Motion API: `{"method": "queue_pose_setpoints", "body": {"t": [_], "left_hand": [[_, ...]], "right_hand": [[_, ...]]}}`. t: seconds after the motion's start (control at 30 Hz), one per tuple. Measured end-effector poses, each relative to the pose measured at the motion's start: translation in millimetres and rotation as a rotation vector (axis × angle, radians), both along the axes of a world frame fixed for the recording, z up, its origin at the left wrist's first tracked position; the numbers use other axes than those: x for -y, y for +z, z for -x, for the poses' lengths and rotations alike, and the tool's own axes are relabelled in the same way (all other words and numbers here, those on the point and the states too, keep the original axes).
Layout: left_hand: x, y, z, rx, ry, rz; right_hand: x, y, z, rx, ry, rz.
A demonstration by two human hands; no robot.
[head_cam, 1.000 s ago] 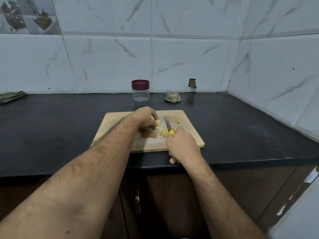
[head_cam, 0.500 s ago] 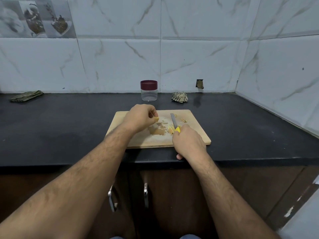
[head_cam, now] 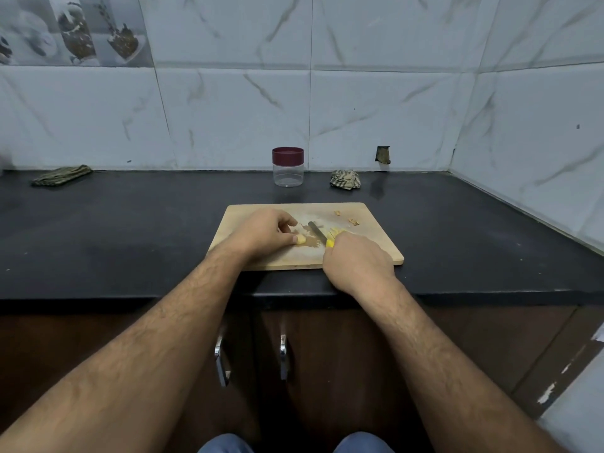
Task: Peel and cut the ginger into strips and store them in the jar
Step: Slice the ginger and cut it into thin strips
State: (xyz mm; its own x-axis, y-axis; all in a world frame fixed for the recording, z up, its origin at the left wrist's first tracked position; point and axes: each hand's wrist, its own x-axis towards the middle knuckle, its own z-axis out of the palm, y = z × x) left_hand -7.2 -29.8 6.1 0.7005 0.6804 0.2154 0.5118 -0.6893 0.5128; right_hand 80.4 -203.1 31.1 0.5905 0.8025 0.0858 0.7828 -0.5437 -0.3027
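A wooden cutting board [head_cam: 376, 230] lies on the black counter. My left hand [head_cam: 264, 232] pinches a small yellow peeled ginger piece [head_cam: 300, 239] against the board. My right hand [head_cam: 356, 261] grips the yellow handle of a knife [head_cam: 317, 232], whose grey blade points away toward the upper left, just right of the ginger piece. Cut ginger strips [head_cam: 336, 231] lie beside the blade, partly hidden by my right hand. A clear jar [head_cam: 288, 171] with a maroon lid on it stands behind the board near the wall.
Ginger scraps [head_cam: 353, 221] lie on the board's far right. A crumpled checked cloth [head_cam: 345, 179] sits right of the jar and a folded cloth [head_cam: 61, 175] at the far left. Tiled walls close the back and right; cabinet doors with metal handles [head_cam: 283, 356] lie below.
The camera has tilted down and back, so the board appears higher. My left hand has shifted the ginger piece slightly nearer; the knife blade now angles more to the left.
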Motion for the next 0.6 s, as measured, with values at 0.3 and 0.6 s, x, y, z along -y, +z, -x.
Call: {"method": "queue_pose_setpoints", "body": {"t": [0.3, 0.6], "left_hand": [[-12.1, -0.7, -3.8, -0.081, -0.007, 0.112], [-9.7, -7.2, -6.7, -0.106, 0.02, -0.042]], "right_hand": [[-9.0, 9.6, 15.3, 0.035, 0.019, 0.088], [-12.6, 9.4, 18.0, 0.035, 0.021, 0.104]]}}
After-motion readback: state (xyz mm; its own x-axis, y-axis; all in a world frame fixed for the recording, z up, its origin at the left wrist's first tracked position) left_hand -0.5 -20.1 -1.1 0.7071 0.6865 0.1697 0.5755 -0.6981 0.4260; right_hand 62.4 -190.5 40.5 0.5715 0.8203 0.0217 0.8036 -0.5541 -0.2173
